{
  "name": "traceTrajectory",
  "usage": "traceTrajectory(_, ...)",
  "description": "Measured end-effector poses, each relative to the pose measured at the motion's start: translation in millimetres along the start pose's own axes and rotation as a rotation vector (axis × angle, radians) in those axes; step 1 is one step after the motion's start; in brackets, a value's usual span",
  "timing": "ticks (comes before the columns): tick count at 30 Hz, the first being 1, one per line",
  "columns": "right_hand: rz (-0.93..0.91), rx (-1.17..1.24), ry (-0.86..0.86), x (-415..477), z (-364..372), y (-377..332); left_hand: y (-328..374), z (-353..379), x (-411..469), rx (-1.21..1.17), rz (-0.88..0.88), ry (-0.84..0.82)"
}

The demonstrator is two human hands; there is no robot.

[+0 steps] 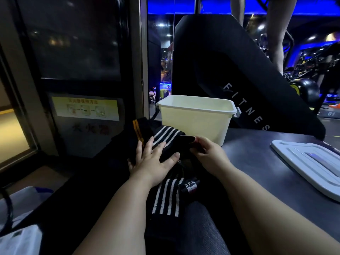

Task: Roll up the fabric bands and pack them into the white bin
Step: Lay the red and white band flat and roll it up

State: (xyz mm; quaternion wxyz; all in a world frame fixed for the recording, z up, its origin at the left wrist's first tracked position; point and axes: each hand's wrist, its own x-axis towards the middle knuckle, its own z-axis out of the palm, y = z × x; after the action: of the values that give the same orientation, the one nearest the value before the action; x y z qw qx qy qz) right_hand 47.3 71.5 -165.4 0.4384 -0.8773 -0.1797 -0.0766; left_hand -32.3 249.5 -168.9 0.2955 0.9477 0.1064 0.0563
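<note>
Striped band (166,136) under flat fingers (149,144) (left)

A gym: a black machine (239,74) lettered FITNES, blue-lit exercise equipment (305,89) behind.

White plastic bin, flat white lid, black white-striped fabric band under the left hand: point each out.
white plastic bin (193,124), head view, front wall
flat white lid (301,162), head view, top face
black white-striped fabric band (165,134), head view, striped part by bin

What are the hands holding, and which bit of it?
The right hand pinches the dark end of the black fabric band with white stripes. The left hand only presses flat on the band.
</note>
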Motion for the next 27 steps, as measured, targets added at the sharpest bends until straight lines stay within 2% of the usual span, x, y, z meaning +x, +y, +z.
traceTrajectory(3, 0.004, -0.041, 0.12, 4, -13, -1, -4, -1, -1, 0.038, 0.019, -0.049)
traceTrajectory(8, 0.043, 0.034, 0.155, 7, -30, -1, -4, 2, 1, 0.061, 0.009, -0.028)
traceTrajectory(11, 0.12, 0.132, 0.066, 2, -33, -10, -4, 4, 1, 0.08, 0.009, -0.013)
traceTrajectory(15, 0.222, -0.1, -0.145, 0, -35, -10, -5, 5, 2, 0.086, 0.011, -0.008)
traceTrajectory(18, 0.157, -0.432, -0.145, 1, -28, -8, -5, 5, 2, 0.092, 0.007, -0.011)
traceTrajectory(19, 0.124, -0.45, -0.128, 0, -25, -8, -4, 5, 2, 0.094, 0.008, -0.012)
traceTrajectory(23, 0.162, -0.204, -0.185, -7, -21, -11, -3, 7, 2, 0.106, 0.006, -0.01)
traceTrajectory(27, 0.19, -0.142, -0.225, -6, -23, -9, -5, 9, 4, 0.12, 0.007, 0.006)
